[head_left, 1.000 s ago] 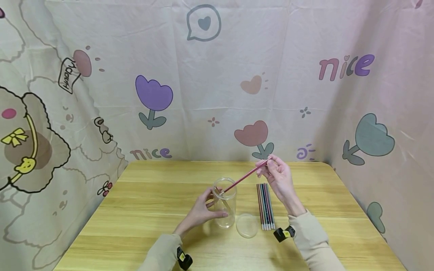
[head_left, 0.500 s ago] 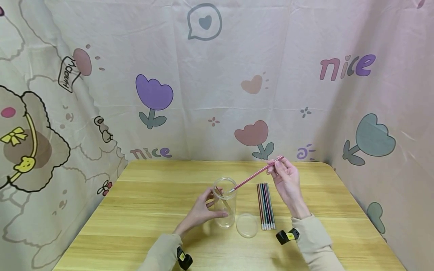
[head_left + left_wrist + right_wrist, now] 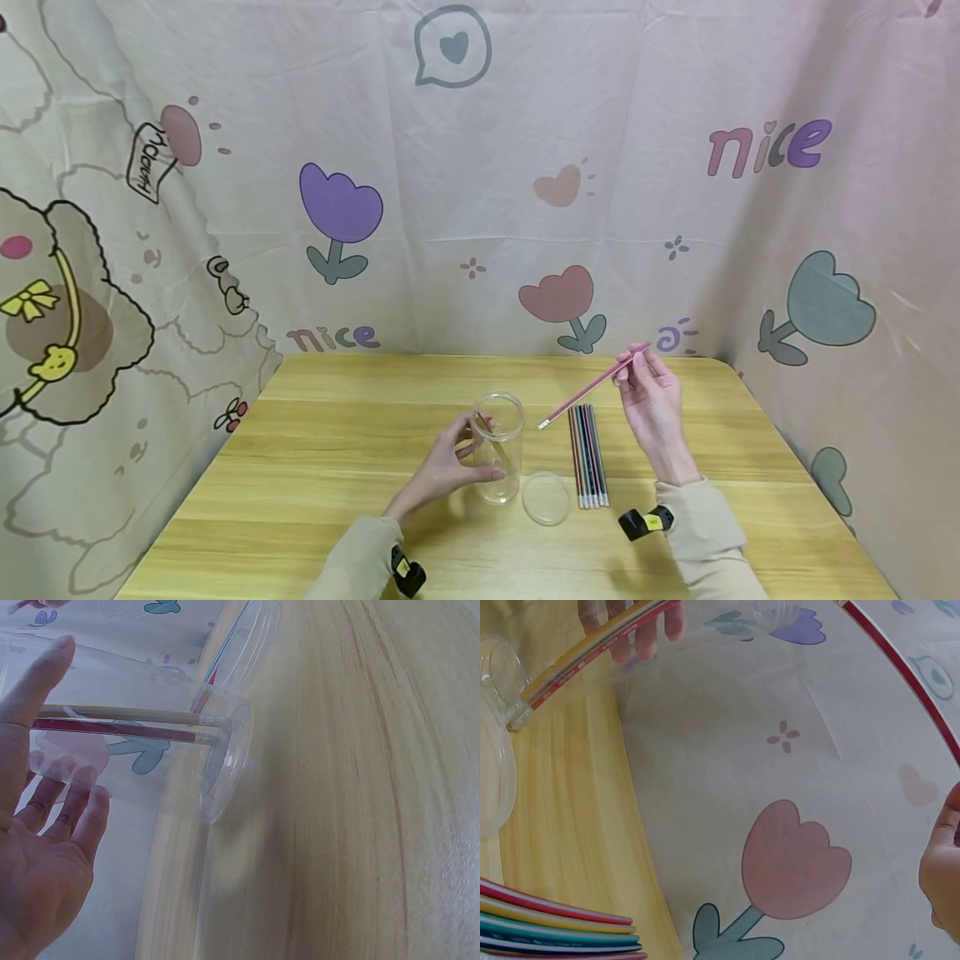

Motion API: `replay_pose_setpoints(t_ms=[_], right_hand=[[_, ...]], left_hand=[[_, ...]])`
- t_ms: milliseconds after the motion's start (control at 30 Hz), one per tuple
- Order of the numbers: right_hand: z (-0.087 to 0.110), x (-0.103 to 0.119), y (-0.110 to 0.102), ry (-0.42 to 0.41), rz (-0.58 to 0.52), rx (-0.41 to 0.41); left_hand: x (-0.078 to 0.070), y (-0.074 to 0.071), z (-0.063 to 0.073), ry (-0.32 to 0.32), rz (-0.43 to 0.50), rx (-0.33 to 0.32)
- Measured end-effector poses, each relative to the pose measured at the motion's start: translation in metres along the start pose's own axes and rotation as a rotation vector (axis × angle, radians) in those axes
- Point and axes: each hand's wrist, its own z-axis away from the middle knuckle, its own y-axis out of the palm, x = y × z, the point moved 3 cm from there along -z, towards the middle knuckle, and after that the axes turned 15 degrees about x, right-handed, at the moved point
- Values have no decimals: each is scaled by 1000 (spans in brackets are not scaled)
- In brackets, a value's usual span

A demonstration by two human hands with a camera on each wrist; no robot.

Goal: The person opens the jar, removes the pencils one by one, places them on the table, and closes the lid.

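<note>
A clear jar (image 3: 512,475) stands upright on the table with my left hand (image 3: 441,472) gripping its side, thumb in front and fingers behind. Inside it lean a yellow pencil (image 3: 142,715) and a red pencil (image 3: 127,730), eraser ends at the bottom. In my right hand (image 3: 654,412) a pinkish-red pencil (image 3: 588,392) is pinched near its upper end. Its eraser end slants down to the left, in the air right of the jar's mouth. The right wrist view catches only part of my right hand, at its right edge.
Right of the jar lies a round clear lid (image 3: 547,499) on the wooden table (image 3: 337,450). Beyond it several pencils (image 3: 588,457) of various colours lie side by side, erasers toward me. A patterned cloth (image 3: 480,208) hangs behind the table.
My right hand has moved to the right with the pinkish-red pencil, whose eraser end has come from inside the jar's mouth to outside it. The left hand and jar have stayed put.
</note>
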Motion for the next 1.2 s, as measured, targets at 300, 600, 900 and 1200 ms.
replay_pose_setpoints(t_ms=[300,600,900,1200], right_hand=[[2,7,-7,8,60,6],[5,9,-14,43,191,-69],[7,9,-23,119,409,-89],[10,6,-38,219,582,-100]], left_hand=[[0,0,0,5,5,0],[1,0,0,5,-5,-1],[0,0,0,-1,-9,-1],[0,0,0,6,-5,2]])
